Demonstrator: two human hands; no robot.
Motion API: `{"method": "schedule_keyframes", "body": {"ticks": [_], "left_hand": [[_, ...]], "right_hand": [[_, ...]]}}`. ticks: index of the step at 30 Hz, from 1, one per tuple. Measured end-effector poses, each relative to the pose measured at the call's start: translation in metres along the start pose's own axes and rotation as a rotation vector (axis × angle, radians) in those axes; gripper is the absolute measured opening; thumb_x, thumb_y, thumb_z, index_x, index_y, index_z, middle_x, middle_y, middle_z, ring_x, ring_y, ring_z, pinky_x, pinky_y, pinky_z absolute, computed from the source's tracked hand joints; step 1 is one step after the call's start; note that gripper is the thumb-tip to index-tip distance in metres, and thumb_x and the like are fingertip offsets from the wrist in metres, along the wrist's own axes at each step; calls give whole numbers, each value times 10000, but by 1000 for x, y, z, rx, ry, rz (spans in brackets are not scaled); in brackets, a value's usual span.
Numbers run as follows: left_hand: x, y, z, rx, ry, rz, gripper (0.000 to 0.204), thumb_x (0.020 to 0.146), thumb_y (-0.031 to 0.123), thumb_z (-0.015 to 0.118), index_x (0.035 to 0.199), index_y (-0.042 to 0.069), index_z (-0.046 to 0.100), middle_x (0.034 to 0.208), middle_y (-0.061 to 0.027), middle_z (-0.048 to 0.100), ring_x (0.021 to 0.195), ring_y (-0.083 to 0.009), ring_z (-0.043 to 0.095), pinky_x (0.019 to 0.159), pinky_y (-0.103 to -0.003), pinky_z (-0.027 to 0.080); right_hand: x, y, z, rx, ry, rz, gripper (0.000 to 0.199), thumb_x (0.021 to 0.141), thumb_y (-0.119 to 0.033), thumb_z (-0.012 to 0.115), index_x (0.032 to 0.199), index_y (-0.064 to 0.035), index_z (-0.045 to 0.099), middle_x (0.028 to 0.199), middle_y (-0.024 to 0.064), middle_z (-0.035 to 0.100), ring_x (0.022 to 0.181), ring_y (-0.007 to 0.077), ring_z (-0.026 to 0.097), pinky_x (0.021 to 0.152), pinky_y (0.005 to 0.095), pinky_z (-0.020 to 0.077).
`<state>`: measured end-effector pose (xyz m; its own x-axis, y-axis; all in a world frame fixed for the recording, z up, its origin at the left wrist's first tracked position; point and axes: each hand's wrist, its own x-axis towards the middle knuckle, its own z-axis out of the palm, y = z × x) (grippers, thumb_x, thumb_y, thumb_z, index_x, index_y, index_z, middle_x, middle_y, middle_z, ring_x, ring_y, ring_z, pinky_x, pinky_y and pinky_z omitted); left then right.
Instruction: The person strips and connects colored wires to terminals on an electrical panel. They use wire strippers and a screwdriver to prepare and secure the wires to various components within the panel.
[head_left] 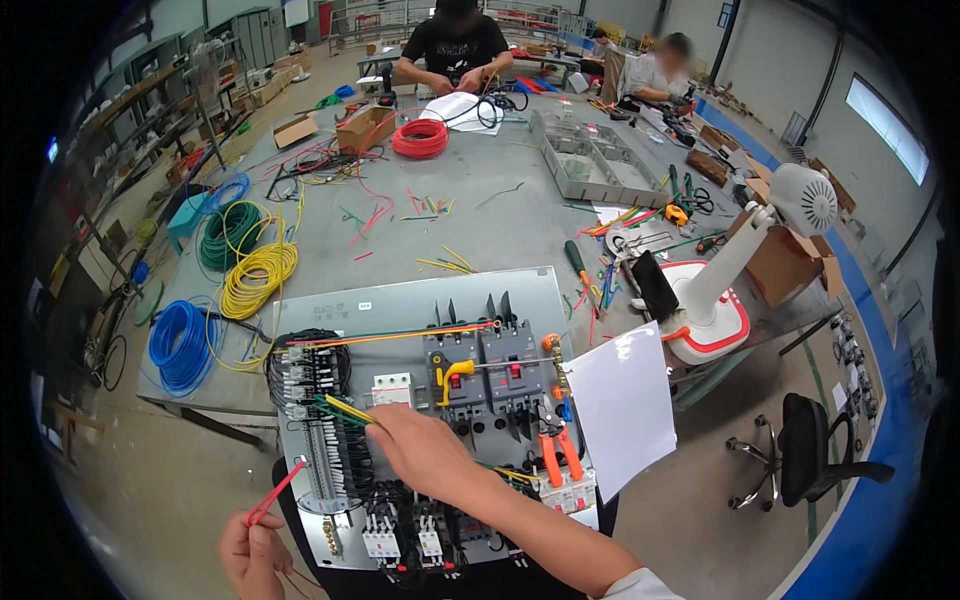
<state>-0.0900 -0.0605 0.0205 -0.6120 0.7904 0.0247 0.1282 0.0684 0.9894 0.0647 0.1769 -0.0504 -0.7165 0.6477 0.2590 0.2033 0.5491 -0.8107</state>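
With red wire pinched in left hand below its upper end at left edge of terminal strip, and yellow-and-green wire bundle grasped in right hand near strip's upper right, guide red wire gently, without snagging black wires.

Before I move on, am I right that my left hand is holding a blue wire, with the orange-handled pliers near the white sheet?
Not quite: in the head view, your left hand holds a red wire, not a blue one. The orange-handled pliers are indeed near the white sheet.
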Motion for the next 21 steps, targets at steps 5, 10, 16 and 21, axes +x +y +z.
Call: {"method": "schedule_keyframes", "body": {"ticks": [5, 10, 16, 21], "left_hand": [[-7, -15, -24, -55, 113, -46, 323, 1072, 324, 555, 969, 21, 603, 607, 41, 445, 490, -53, 400, 458, -235, 369], [-2, -7, -17, -132, -23, -97, 179, 1041, 146, 580, 1001, 8, 687, 705, 40, 558, 590, -25, 474, 542, -202, 373], [-10, -15, -33, -236, -47, -63, 396, 1089, 311, 538, 1005, -46, 687, 687, 47, 487, 606, -29, 386, 544, -225, 305], [-13, -18, -45, -165, -36, -96, 359, 1079, 276, 558, 976, -30, 713, 692, 44, 511, 617, -40, 410, 560, -233, 324]], "right_hand": [[0, -14, 11, -128, 29, -73, 179, 1020, -183, 597, 1118, -35, 619, 1004, 177, 649, 923, 427, 647, 764, 502, 537], [-15, -22, 2, -328, -229, -161, 184, 951, -151, 684, 1115, -72, 657, 947, 109, 642, 871, 328, 680, 695, 443, 562], [-7, -37, 11, -381, -416, 7, 251, 1002, -249, 637, 1165, -64, 684, 950, 160, 734, 843, 379, 696, 709, 476, 552], [-3, -46, 17, -582, -410, -33, 178, 979, -232, 651, 950, -56, 647, 835, 150, 698, 781, 362, 687, 673, 475, 542]]}}
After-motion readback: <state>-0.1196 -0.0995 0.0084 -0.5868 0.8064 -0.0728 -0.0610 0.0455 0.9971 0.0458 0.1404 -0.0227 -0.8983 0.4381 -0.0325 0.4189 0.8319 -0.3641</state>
